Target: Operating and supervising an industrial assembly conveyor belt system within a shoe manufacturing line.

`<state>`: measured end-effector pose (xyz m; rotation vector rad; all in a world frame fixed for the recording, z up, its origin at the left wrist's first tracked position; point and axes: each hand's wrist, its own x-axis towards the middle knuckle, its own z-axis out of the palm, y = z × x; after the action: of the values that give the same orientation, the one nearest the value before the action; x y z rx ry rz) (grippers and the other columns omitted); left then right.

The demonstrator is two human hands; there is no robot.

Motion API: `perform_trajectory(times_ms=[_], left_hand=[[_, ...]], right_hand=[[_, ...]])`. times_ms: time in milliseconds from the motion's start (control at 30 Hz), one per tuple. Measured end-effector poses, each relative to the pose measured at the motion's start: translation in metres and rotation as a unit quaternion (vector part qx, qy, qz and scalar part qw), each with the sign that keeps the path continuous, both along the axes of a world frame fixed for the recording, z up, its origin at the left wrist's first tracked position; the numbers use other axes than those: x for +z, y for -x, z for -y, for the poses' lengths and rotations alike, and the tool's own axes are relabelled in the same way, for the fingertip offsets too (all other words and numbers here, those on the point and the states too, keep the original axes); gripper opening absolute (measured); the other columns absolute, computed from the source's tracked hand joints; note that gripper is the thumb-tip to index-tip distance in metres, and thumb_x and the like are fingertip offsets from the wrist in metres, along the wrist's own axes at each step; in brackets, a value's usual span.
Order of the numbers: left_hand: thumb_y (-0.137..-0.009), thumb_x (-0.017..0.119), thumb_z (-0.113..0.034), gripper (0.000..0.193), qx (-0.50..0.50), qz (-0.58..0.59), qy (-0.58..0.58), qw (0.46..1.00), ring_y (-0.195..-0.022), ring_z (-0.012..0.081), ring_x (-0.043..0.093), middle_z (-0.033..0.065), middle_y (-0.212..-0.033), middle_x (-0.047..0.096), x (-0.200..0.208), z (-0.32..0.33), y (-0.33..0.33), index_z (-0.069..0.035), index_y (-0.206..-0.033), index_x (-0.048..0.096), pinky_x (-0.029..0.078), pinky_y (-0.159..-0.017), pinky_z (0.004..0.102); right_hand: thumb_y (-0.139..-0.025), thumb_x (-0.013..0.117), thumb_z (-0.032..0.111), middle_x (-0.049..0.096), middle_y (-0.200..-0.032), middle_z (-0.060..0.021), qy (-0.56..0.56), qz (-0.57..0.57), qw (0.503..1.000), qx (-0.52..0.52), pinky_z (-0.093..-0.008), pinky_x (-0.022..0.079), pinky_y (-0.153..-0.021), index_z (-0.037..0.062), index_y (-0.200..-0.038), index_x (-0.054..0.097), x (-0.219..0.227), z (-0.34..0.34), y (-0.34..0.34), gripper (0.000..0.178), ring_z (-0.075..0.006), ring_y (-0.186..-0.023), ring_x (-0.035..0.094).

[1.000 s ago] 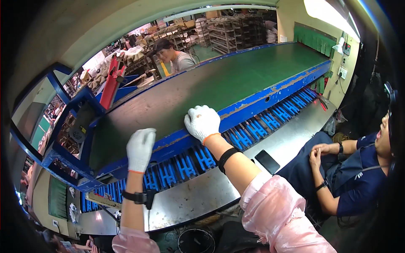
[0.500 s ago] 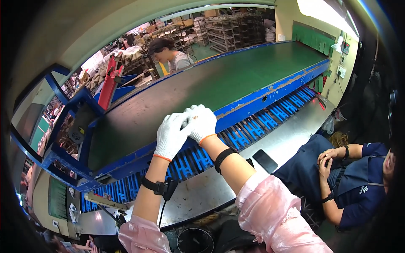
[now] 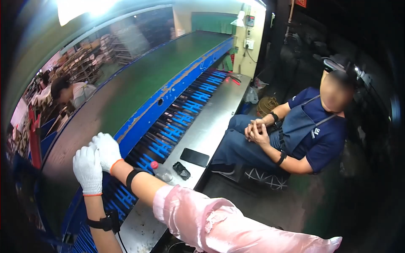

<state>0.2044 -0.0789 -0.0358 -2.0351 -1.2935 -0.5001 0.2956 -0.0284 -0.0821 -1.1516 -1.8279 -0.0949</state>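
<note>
**White gloves bunch up at the green belt (image 3: 145,74)!**

And here's the belt, running from the pale wall at the far end down toward us, its near end sinking into darkness at the lower left. Along its blue rim (image 3: 168,96), both gloved hands: the left hand (image 3: 87,170) in front, the right hand (image 3: 106,152) just behind, the two overlapping as I see them. Backs of the gloves toward us, so the fingertips are tucked out of sight! Is anything pinched in there? I can't tell, nor how tightly either hand is closed, nor whether they rest on the rim or hover over it.

Now the arms: the left forearm climbs steeply, cut off below, a black device (image 3: 109,221) strapped at its wrist. The right one slants in from the lower right, black band (image 3: 133,178), then a pink sleeve (image 3: 228,219).

Under the rim, a row of blue brackets (image 3: 171,131); beside them the metal ledge (image 3: 215,116) with a phone (image 3: 194,157), a red-capped bottle (image 3: 162,172) partly behind the right forearm, and a small black item (image 3: 181,170) I can't make out. Right of that, a seated co-worker (image 3: 314,141), hands clasped. Beyond the belt, another person (image 3: 80,93), badly blurred.
</note>
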Motion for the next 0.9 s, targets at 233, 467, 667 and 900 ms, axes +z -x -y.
perform_trajectory(times_ms=[233,467,667,900], left_hand=[[-0.084,0.058,-0.016,0.014,-0.016,0.014,-0.011,1.000,-0.085,0.0305,0.052,0.0130,-0.085,0.054,-0.006,0.009,-0.022,-0.003,-0.091,0.057,0.042,-0.077,0.0420],[-0.083,0.057,-0.015,0.013,-0.035,0.028,-0.027,0.999,-0.083,0.0312,0.052,0.0133,-0.084,0.052,-0.014,0.017,-0.014,-0.003,-0.086,0.054,0.043,-0.075,0.0420],[-0.084,0.057,-0.010,0.011,-0.046,0.042,0.000,0.998,-0.083,0.0323,0.053,0.0142,-0.085,0.053,-0.019,0.022,-0.011,-0.001,-0.091,0.057,0.042,-0.076,0.0425],[-0.083,0.057,-0.008,0.010,-0.072,0.061,0.012,0.995,-0.083,0.0328,0.053,0.0147,-0.084,0.053,-0.017,0.023,-0.013,-0.001,-0.090,0.058,0.042,-0.074,0.0431]], right_hand=[[-0.079,0.055,0.022,0.058,-0.085,-0.0069,-0.005,0.002,1.000,-0.026,-0.0357,0.043,-0.078,0.0125,-0.079,0.060,-0.005,0.003,-0.012,0.010,-0.0250,-0.090,0.053],[-0.083,0.054,0.021,0.060,-0.094,-0.0079,0.088,0.085,0.992,-0.008,-0.0344,0.043,-0.084,0.0111,-0.090,0.063,0.004,0.005,-0.005,0.015,-0.0248,-0.097,0.054],[-0.087,0.052,0.025,0.059,-0.111,-0.0103,0.112,0.133,0.985,-0.011,-0.0388,0.038,-0.097,0.0104,-0.108,0.061,0.004,0.003,-0.004,0.028,-0.0277,-0.112,0.051],[-0.093,0.043,0.031,0.037,-0.148,-0.0110,0.097,0.162,0.982,-0.011,-0.0538,0.012,-0.116,0.0147,-0.136,0.048,0.003,0.000,-0.008,0.046,-0.0327,-0.140,0.026]])
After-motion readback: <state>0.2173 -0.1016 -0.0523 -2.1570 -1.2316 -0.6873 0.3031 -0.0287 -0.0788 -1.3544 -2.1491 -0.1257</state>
